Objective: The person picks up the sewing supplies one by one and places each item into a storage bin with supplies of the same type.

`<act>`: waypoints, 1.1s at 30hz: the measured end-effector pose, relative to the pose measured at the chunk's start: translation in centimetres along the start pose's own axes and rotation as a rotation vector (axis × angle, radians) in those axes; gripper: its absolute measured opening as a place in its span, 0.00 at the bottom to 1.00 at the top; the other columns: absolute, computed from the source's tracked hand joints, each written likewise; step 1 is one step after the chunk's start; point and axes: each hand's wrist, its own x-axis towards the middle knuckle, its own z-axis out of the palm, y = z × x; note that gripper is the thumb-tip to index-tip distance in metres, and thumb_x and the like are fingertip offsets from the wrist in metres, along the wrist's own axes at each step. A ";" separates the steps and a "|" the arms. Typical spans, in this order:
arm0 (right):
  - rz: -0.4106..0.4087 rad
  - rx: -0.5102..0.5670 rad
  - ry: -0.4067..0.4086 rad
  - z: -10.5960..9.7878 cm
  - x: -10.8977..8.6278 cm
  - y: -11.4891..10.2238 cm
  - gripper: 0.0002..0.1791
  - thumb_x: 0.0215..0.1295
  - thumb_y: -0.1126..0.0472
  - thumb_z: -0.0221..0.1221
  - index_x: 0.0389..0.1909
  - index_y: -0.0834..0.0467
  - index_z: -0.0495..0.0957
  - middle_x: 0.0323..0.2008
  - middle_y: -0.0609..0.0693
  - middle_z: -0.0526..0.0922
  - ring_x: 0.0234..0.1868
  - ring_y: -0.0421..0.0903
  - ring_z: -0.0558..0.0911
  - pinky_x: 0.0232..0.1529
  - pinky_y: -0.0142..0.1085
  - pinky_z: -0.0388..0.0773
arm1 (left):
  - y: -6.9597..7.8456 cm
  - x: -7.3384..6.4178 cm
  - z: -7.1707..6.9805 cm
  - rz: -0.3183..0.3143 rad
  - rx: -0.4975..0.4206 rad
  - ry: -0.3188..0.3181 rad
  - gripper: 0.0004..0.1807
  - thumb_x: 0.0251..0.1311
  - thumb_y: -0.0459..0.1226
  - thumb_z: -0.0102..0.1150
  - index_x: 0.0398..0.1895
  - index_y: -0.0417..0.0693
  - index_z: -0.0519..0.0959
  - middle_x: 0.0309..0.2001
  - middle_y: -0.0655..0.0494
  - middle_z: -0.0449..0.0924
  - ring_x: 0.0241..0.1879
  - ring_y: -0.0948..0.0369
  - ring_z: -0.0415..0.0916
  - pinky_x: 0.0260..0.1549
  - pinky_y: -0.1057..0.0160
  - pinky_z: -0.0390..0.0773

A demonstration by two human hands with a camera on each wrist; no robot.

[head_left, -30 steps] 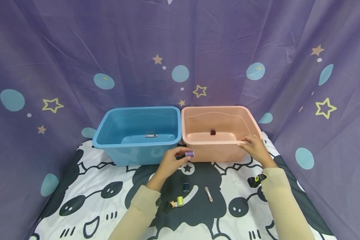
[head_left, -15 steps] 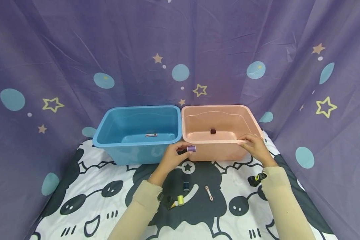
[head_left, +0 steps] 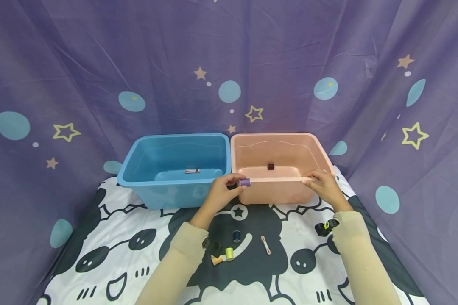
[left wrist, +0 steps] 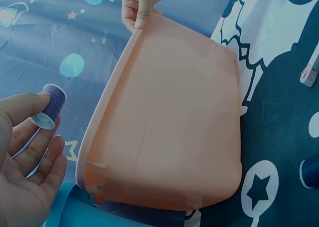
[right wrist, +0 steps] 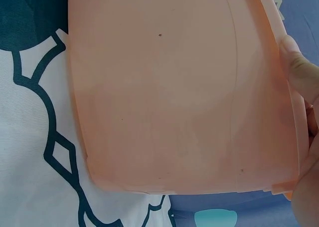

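Observation:
Between thumb and fingers my left hand (head_left: 222,192) pinches a purple thread spool (head_left: 245,182), held at the near left rim of the pink bin (head_left: 278,192). The left wrist view shows the spool (left wrist: 54,106) with its pale end tilted downward. My right hand (head_left: 325,188) grips the pink bin's front rim near its right corner, thumb outside, as the right wrist view also shows with the thumb (right wrist: 299,70). Inside the pink bin lies a dark brown spool (head_left: 271,167). The blue bin (head_left: 175,195) beside it holds a small pinkish bundle (head_left: 192,171).
On the patterned cloth lie a navy spool (head_left: 237,236), a yellow-green spool (head_left: 229,254), an orange spool (head_left: 216,260) partly behind the left wrist camera, and a pale pink thread bundle (head_left: 265,245). A purple curtain (head_left: 229,51) hangs behind the bins.
My left hand has risen and moved slightly right with the purple spool, from in front of the pink bin's wall up to its rim. My right hand has stayed on the rim.

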 end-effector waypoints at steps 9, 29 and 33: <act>-0.004 -0.007 0.008 0.1 0.1 0.2 0.05 0.54 0.67 0.66 0.32 0.63 0.82 0.33 0.56 0.83 0.38 0.44 0.72 0.40 0.33 0.66 | 0.5 0.9 0.0 -0.002 0.027 -0.001 0.15 0.54 0.32 0.64 0.47 0.42 0.81 0.43 0.47 0.83 0.45 0.51 0.78 0.51 0.54 0.75; -0.013 -0.015 -0.002 0.0 -0.1 0.1 0.05 0.55 0.66 0.66 0.33 0.61 0.82 0.33 0.54 0.83 0.38 0.42 0.71 0.40 0.34 0.66 | 1.1 2.6 0.2 -0.046 0.009 0.024 0.15 0.54 0.34 0.66 0.46 0.42 0.82 0.43 0.46 0.82 0.44 0.53 0.78 0.46 0.55 0.79; -0.005 -0.011 -0.003 0.0 0.0 0.1 0.05 0.55 0.66 0.66 0.32 0.62 0.82 0.33 0.55 0.83 0.38 0.43 0.72 0.40 0.34 0.66 | 1.1 3.0 0.2 -0.037 0.011 0.018 0.15 0.54 0.33 0.65 0.46 0.41 0.82 0.43 0.45 0.82 0.45 0.52 0.78 0.49 0.52 0.77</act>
